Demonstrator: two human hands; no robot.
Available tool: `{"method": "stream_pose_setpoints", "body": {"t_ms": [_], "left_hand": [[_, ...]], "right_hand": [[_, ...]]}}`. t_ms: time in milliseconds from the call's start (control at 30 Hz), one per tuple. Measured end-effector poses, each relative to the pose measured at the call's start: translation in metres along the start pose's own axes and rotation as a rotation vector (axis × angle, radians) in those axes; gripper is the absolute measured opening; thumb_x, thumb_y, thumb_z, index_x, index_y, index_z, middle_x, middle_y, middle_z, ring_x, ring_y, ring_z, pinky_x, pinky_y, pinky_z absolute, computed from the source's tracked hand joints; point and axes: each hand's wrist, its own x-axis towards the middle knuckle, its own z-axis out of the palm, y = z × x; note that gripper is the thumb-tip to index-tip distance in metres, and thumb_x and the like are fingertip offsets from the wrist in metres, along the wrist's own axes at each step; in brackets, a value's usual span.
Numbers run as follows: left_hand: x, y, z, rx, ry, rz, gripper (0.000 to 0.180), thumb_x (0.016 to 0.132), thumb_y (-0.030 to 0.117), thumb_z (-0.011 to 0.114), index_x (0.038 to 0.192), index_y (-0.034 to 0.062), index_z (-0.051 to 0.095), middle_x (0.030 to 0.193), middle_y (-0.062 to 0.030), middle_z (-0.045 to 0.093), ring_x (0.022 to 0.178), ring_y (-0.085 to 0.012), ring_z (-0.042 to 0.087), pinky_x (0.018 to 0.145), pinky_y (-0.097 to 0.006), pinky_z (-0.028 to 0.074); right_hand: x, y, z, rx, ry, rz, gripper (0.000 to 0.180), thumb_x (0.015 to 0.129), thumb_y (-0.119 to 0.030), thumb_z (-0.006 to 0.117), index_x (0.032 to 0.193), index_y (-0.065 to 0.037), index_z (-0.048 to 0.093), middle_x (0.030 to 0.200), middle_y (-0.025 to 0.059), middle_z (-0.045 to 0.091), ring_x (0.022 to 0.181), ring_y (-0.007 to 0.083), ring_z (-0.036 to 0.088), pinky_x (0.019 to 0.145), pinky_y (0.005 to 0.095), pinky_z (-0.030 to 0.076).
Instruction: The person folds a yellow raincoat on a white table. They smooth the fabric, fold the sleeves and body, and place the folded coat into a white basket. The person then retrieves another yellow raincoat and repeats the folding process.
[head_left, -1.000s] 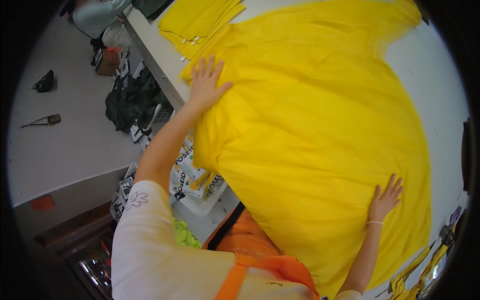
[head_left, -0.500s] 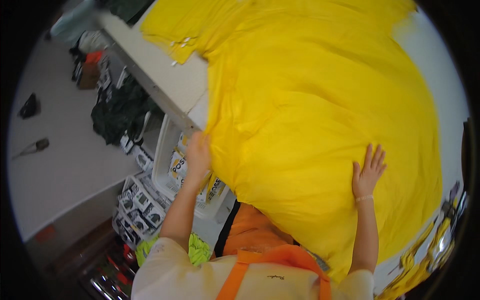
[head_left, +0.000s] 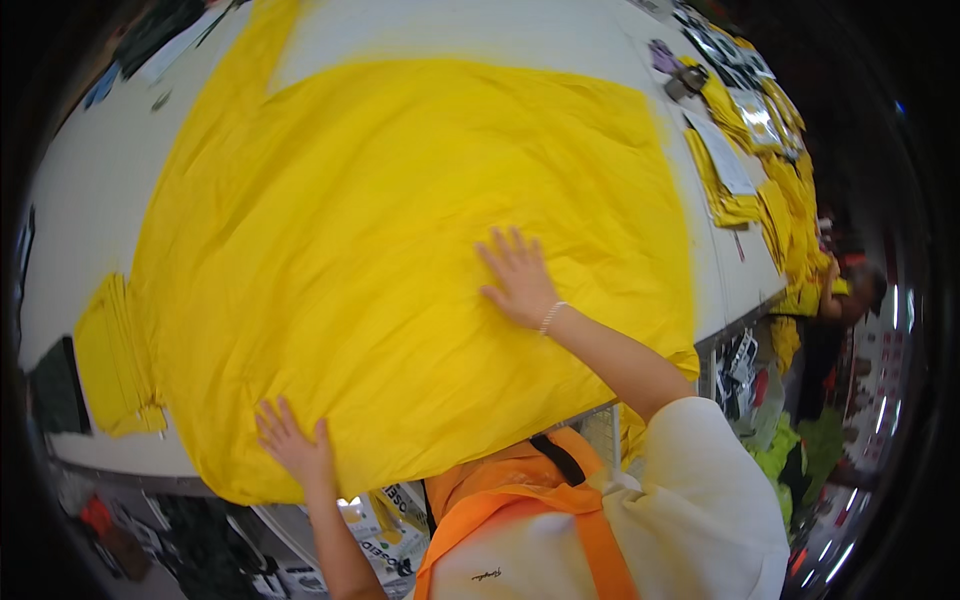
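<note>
A large piece of thin yellow fabric [head_left: 400,220] lies spread over the white table [head_left: 85,210], with shallow wrinkles across it. One long strip of it stretches to the far left, and its near edge hangs at the table's front. My left hand [head_left: 299,449] rests on the fabric close to that near edge, fingers spread. Farther in, right of the middle, my right hand [head_left: 522,280] lies flat on it with fingers apart and a bracelet at the wrist. A folded yellow stack [head_left: 112,355] sits left of the fabric.
Dark folded cloth [head_left: 60,388] lies at the left edge. Along the right side are a paper sheet [head_left: 722,155], yellow folded pieces [head_left: 790,215] and a dark bottle [head_left: 686,82]. Printed packages [head_left: 400,545] sit below the front edge. Another person [head_left: 860,290] is at far right.
The view has swung to the right. My left hand has let go of the fabric's edge and now lies spread on it. My right hand stays flat on the fabric.
</note>
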Motion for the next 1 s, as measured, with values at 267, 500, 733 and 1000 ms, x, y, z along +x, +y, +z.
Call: {"method": "stream_pose_setpoints", "body": {"t_ms": [267, 500, 733, 1000], "left_hand": [[0.002, -0.003, 0.003, 0.139, -0.062, 0.003, 0.07, 0.081, 0.031, 0.057, 0.141, 0.0094, 0.028, 0.149, -0.0151, 0.019, 0.136, -0.0369, 0.015, 0.106, -0.056, 0.015], [-0.01, 0.297, 0.007, -0.357, 0.071, 0.374, 0.057, 0.08, 0.02, 0.062, 0.128, -0.0024, 0.042, 0.132, -0.0255, 0.04, 0.125, -0.0409, 0.035, 0.104, -0.048, 0.027], [-0.068, 0.535, -0.041, -0.482, -0.345, 0.661, 0.061, 0.079, 0.029, 0.063, 0.13, 0.0058, 0.041, 0.137, -0.0191, 0.038, 0.127, -0.0369, 0.034, 0.105, -0.045, 0.027], [-0.089, 0.291, 0.026, 0.025, 0.067, -0.056, 0.06, 0.088, 0.034, 0.053, 0.135, 0.0028, 0.035, 0.142, -0.0234, 0.029, 0.129, -0.0385, 0.029, 0.107, -0.047, 0.022]], "right_hand": [[-0.26, 0.307, 0.017, 0.09, 0.315, 1.225, 0.055, 0.088, -0.035, 0.053, 0.129, -0.001, 0.043, 0.127, 0.0258, 0.046, 0.119, 0.0364, 0.043, 0.099, 0.0427, 0.034], [-0.325, 0.319, -0.011, 0.606, -0.282, 0.963, 0.057, 0.08, -0.042, 0.065, 0.11, 0.006, 0.055, 0.095, 0.0185, 0.064, 0.088, 0.0286, 0.062, 0.078, 0.0352, 0.048], [-0.39, 0.353, -0.02, 1.57, -0.552, 0.935, 0.043, 0.083, -0.028, 0.066, 0.113, 0.001, 0.057, 0.097, 0.0031, 0.063, 0.086, 0.011, 0.056, 0.075, 0.0264, 0.046], [-0.443, 0.335, 0.025, 1.533, -0.496, 0.935, 0.036, 0.087, -0.028, 0.061, 0.108, 0.0, 0.06, 0.088, 0.0063, 0.063, 0.081, 0.0136, 0.057, 0.072, 0.0295, 0.046]]}}
